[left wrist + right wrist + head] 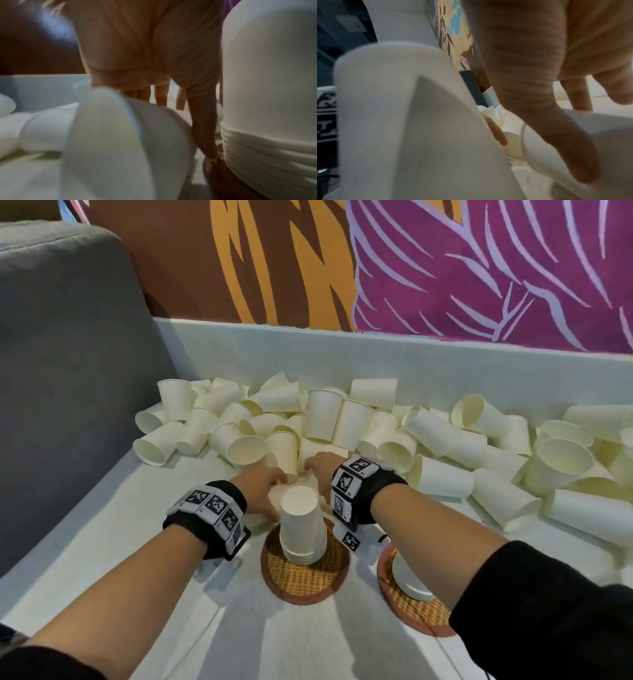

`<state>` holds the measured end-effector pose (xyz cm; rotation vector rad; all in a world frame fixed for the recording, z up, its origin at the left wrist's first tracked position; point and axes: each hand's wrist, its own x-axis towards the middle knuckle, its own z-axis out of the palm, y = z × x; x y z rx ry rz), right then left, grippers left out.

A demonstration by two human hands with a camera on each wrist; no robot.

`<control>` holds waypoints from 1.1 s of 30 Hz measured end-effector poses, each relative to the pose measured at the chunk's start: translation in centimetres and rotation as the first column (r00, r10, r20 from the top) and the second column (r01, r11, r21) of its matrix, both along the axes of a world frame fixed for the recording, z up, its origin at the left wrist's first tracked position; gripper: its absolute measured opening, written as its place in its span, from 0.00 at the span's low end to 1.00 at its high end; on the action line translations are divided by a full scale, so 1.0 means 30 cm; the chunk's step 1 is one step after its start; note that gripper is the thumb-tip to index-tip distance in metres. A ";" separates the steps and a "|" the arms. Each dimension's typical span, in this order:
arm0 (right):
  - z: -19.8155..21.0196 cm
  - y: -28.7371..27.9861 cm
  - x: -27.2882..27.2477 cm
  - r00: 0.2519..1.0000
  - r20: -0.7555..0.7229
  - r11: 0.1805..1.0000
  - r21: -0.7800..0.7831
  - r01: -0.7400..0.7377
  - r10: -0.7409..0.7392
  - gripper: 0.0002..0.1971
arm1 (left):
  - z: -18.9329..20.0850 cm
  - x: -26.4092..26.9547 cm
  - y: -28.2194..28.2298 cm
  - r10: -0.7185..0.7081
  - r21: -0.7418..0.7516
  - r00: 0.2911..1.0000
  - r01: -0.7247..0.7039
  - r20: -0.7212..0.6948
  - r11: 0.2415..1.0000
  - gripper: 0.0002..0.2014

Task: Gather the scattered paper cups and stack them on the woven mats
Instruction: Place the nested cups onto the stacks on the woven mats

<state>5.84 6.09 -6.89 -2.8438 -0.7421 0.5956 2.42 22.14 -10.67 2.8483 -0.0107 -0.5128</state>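
Two stacks of upturned white paper cups stand on round woven mats: one stack (301, 529) on the left mat (301, 580), the other stack (407, 580) on the right mat (411, 611), half hidden by my right forearm. Behind the left stack my left hand (274, 481) grips a cup (111, 142) lying on its side, with the thumb (202, 128) down beside the stack. My right hand (313, 463) holds another lying cup (590, 135), its thumb (556, 128) pressed on the wall. A big heap of loose cups (342, 419) lies just beyond.
The white tabletop (137, 542) ends at a low white ledge (342, 347) under a painted wall. A grey cushion (68, 337) rises on the left. Loose cups spread along the back and far to the right (565, 474).
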 end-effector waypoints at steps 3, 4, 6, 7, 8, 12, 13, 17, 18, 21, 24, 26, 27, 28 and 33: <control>-0.010 -0.026 0.004 0.998 0.010 0.994 0.093 0.064 -0.065 0.18 | -0.019 -0.005 0.008 0.032 0.039 0.997 -0.029 -0.066 0.999 0.42; 0.000 -0.028 0.011 0.997 0.007 0.992 0.099 0.073 -0.074 0.17 | -0.022 -0.005 0.011 0.037 0.037 0.997 -0.035 -0.062 0.999 0.41; 0.028 -0.035 0.035 0.996 0.010 0.993 0.082 0.086 -0.087 0.18 | -0.003 -0.007 0.011 0.057 -0.010 0.998 -0.057 -0.042 0.998 0.38; 0.051 -0.042 0.043 0.996 0.013 0.993 0.075 0.089 -0.090 0.17 | 0.018 -0.006 0.009 0.070 -0.055 0.997 -0.072 -0.025 0.996 0.36; 0.077 -0.052 0.050 0.996 0.016 0.992 0.082 0.092 -0.093 0.17 | 0.045 -0.005 0.006 0.081 -0.109 0.997 -0.081 -0.001 0.991 0.34; 0.164 -0.136 0.069 0.974 0.087 0.955 0.232 0.183 -0.208 0.14 | 0.198 -0.007 -0.027 0.107 -0.240 0.982 -0.068 0.154 0.968 0.27; 0.178 -0.164 0.069 0.960 0.100 0.933 0.280 0.227 -0.263 0.15 | 0.234 -0.003 -0.034 0.131 -0.267 0.970 -0.073 0.206 0.961 0.26; 0.204 -0.250 0.063 0.870 0.036 0.783 0.457 0.423 -0.492 0.16 | 0.347 0.041 -0.050 0.351 -0.443 0.843 -0.154 0.407 0.883 0.27; 0.207 -0.270 0.060 0.855 -0.009 0.745 0.485 0.458 -0.519 0.17 | 0.371 0.058 -0.053 0.414 -0.516 0.801 -0.157 0.432 0.842 0.27; 0.206 -0.309 0.056 0.796 -0.190 0.598 0.567 0.567 -0.575 0.11 | 0.428 0.107 -0.069 0.587 -0.688 0.691 -0.176 0.423 0.704 0.28; 0.229 -0.330 0.037 0.744 -0.349 0.435 0.639 0.634 -0.570 0.16 | 0.451 0.135 -0.117 0.656 -0.734 0.656 -0.223 0.373 0.641 0.31; 0.249 -0.337 0.024 0.735 -0.395 0.369 0.675 0.639 -0.551 0.16 | 0.450 0.140 -0.167 0.685 -0.790 0.664 -0.230 0.300 0.569 0.33; 0.256 -0.338 0.019 0.736 -0.414 0.347 0.687 0.639 -0.535 0.16 | 0.446 0.139 -0.197 0.692 -0.823 0.678 -0.231 0.247 0.519 0.33; 0.264 -0.337 0.013 0.745 -0.432 0.328 0.703 0.631 -0.508 0.16 | 0.436 0.137 -0.229 0.688 -0.850 0.701 -0.234 0.190 0.472 0.34; 0.319 -0.336 -0.025 0.755 -0.569 0.095 0.775 0.625 -0.327 0.11 | 0.389 0.107 -0.395 0.565 -0.893 0.825 -0.257 -0.003 0.370 0.36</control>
